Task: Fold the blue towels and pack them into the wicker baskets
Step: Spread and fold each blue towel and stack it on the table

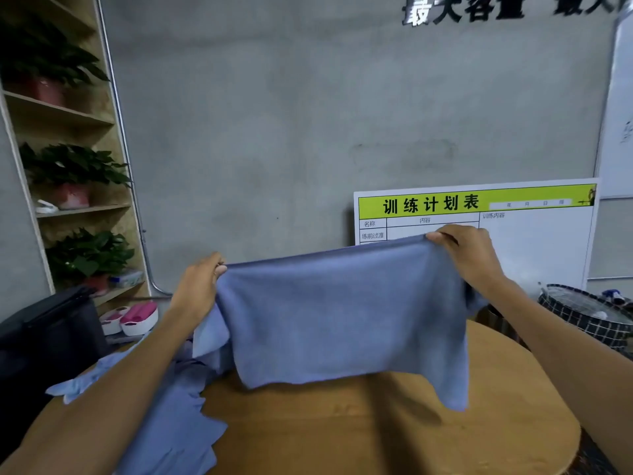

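Towel [342, 313] stretched between both hands' fingers [436, 237]

The held blue towel [342, 313] hangs in front of the round wooden table [394, 430], hiding the table's far part and whatever lies there. The fingertips of the left hand [198, 289] and the right hand [469, 255] are tucked behind the towel's top edge. A heap of other blue towels [171, 423] is partly covered by the left forearm and cut off at the bottom edge. The checked basket [589, 317] on the right is cut by the frame's edge; its contents are blurred, perhaps bottles. The wall lettering [513, 8] is cropped at the top.
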The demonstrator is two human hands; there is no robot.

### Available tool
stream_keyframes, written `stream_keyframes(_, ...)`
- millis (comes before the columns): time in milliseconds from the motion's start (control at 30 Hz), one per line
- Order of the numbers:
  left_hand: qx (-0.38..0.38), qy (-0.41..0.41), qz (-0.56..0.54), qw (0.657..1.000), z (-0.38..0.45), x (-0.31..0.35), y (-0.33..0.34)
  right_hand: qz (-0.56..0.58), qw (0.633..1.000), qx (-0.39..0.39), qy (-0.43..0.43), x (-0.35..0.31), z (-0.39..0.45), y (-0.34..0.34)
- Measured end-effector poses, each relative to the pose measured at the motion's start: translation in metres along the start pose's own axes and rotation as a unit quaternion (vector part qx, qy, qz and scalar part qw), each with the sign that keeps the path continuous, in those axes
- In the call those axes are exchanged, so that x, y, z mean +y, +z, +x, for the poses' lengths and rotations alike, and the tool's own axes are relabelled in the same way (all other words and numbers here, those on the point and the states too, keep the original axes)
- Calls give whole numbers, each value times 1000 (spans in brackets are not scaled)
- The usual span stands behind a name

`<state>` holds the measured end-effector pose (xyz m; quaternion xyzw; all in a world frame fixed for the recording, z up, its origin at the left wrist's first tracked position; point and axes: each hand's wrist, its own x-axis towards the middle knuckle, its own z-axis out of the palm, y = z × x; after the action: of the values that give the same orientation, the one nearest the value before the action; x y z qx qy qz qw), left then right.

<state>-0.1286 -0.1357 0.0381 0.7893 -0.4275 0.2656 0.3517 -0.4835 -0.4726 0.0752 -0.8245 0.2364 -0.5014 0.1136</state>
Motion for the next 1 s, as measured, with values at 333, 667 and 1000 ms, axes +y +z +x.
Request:
stream_keyframes(333,-27,63,-8,998,7,12,-53,-3,1000,-7,-16,-18,9,-30)
stream_keyframes(667,-47,98,21,994,-4,20,-79,3,999,-51,-2,-17,-17,-39)
stream_keyframes(1000,-150,70,-93,982,5,33,-109,-34,990,-136,-34,-13,-2,-103)
